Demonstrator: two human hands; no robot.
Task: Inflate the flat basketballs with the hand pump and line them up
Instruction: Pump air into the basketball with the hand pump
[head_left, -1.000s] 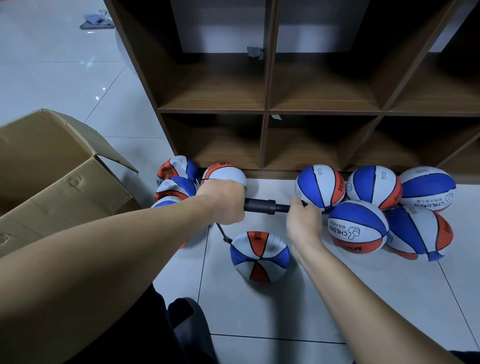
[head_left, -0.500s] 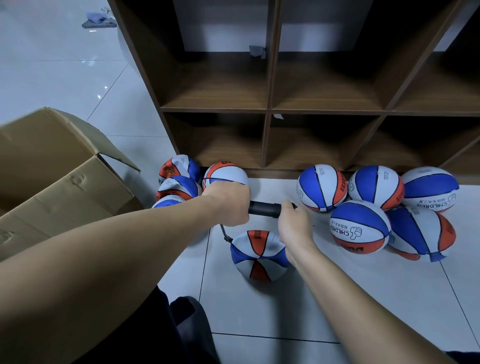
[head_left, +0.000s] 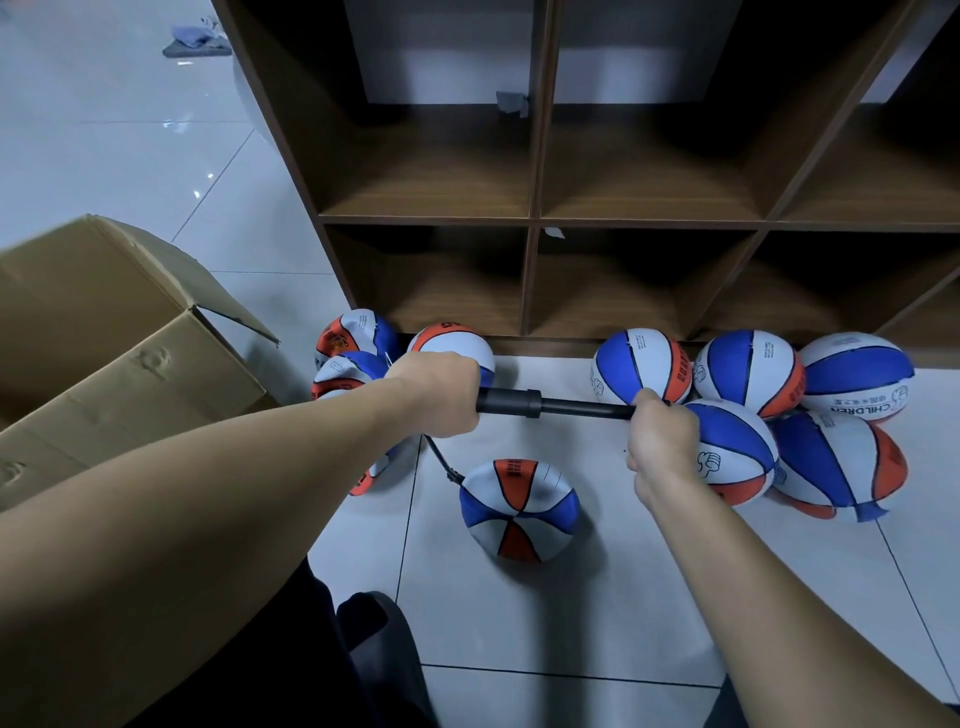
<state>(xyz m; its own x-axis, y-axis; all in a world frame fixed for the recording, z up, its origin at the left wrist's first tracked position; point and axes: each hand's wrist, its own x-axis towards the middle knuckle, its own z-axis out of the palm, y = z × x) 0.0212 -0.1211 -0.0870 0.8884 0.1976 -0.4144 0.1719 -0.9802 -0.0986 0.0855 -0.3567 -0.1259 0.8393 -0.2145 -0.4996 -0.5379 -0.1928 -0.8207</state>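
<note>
A black hand pump (head_left: 511, 402) lies level above the floor. My left hand (head_left: 435, 395) grips its barrel. My right hand (head_left: 662, 441) grips the handle at the end of the drawn-out rod (head_left: 587, 409). A thin black hose (head_left: 440, 460) runs from the barrel down to a blue, white and orange basketball (head_left: 518, 512) on the tiles below. Several round balls (head_left: 748, 374) lie in a cluster to the right against the shelf foot. Several softer-looking balls (head_left: 353, 343) are piled on the left, partly hidden by my left arm.
A brown wooden shelf unit (head_left: 535, 218) with open compartments stands right behind the balls. An open cardboard box (head_left: 104, 332) sits on the left. The floor is pale glossy tile (head_left: 571, 613). My dark-clothed knee (head_left: 374, 654) shows at the bottom.
My right hand pushed the handle in toward the barrel, then pulled it out to the right, so the rod now shows at its longest. My left hand stayed on the barrel.
</note>
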